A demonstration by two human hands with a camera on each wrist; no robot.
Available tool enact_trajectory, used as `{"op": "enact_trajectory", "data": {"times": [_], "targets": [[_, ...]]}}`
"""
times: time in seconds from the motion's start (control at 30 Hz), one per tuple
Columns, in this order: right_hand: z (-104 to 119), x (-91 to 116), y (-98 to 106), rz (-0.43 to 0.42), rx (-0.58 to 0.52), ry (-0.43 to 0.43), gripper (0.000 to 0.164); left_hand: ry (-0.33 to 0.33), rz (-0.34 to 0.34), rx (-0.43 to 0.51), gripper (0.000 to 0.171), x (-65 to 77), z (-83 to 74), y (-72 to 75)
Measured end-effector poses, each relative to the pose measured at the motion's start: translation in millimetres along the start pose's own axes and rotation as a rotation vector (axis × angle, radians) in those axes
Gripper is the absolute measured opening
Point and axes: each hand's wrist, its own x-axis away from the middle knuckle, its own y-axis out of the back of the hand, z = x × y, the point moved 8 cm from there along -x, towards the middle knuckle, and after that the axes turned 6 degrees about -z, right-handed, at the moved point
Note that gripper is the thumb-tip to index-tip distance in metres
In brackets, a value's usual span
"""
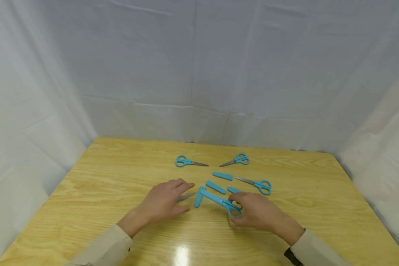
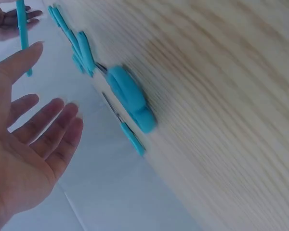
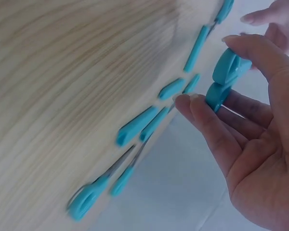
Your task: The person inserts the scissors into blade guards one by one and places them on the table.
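Observation:
My right hand (image 1: 257, 211) holds a pair of scissors (image 1: 216, 198) by its blue handle loops, low over the table. A blue cover sheathes its blades, which point left toward my other hand. In the right wrist view, fingers and thumb grip the handle (image 3: 225, 72). My left hand (image 1: 164, 199) has its fingers spread and holds nothing. Beneath it lies another pair of scissors, its bare blade (image 1: 186, 197) showing past the palm in the head view. Its blue handle (image 2: 130, 96) appears on the table in the left wrist view. A loose blue cover (image 1: 198, 199) lies between the hands.
More blue covers lie mid-table, including one (image 1: 216, 187), one farther back (image 1: 222, 176) and one beside the right hand (image 1: 234, 190). Bare-bladed scissors lie at back left (image 1: 183, 161), back centre (image 1: 241, 159) and right (image 1: 262, 187). White sheets (image 1: 193, 74) hang around the wooden table (image 1: 103, 166).

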Motion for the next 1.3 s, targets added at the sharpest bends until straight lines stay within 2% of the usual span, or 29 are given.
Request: {"op": "enact_trajectory", "data": {"times": [0.23,0.47,0.67,0.83,1.03,1.3], "targets": [[-36.9,16.2,11.5,-0.078,0.007,-0.095,0.052,-0.031,-0.051,-0.026,0.056,1.0,8.9,1.7],[-74.6,32.1,22.8,-0.145,-0.022,-0.216,0.056,-0.052,-0.020,0.018,0.052,-4.4,5.1,-7.7],[-105.8,45.3,29.5,-0.205,-0.036,-0.312,0.054,-0.064,0.026,0.025,0.053,-17.0,-4.9,-19.6],[-123.8,55.1,33.8,-0.220,-0.033,-0.365,0.049,-0.095,0.040,0.019,0.053,-29.1,-17.3,-27.8],[-143.2,67.0,35.7,-0.212,-0.031,-0.444,0.058,-0.127,0.061,0.016,0.053,-41.4,-33.7,-32.7],[-166.4,80.3,35.1,-0.186,0.001,-0.523,0.061,-0.177,0.115,-0.028,0.052,-57.3,-50.7,-50.0]]}}
